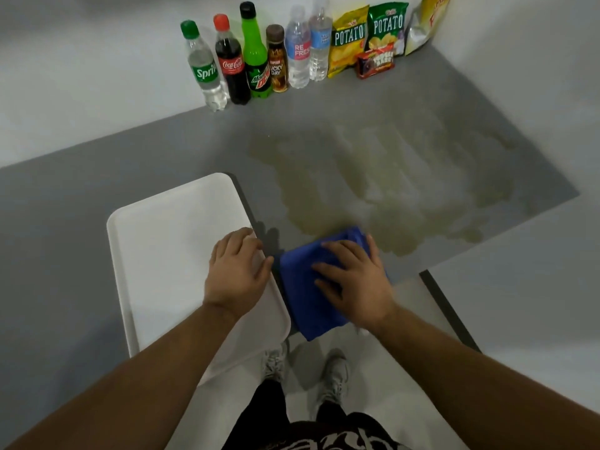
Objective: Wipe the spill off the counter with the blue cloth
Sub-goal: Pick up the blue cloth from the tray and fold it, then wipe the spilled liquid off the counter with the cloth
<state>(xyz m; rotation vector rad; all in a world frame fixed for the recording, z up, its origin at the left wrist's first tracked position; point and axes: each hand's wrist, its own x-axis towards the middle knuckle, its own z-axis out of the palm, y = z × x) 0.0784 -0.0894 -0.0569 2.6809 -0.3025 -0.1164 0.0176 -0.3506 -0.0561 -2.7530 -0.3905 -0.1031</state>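
Your right hand (355,280) lies flat, fingers spread, on the cloth (306,297) at the bench's (97,177) near edge, just short of the spill (373,190). It's soft, light and will bunch: press with the palm. Your left hand (238,271) rests open on the tray (168,241).

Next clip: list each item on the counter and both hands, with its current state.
Blue cloth: folded, flat at the counter's front edge.
Spill: spread wide, unwiped.
Right hand: flat on the cloth.
Left hand: flat on the tray's right edge.
White tray: empty.
Bottles: upright, capped.
Snack bags: apparently sealed.
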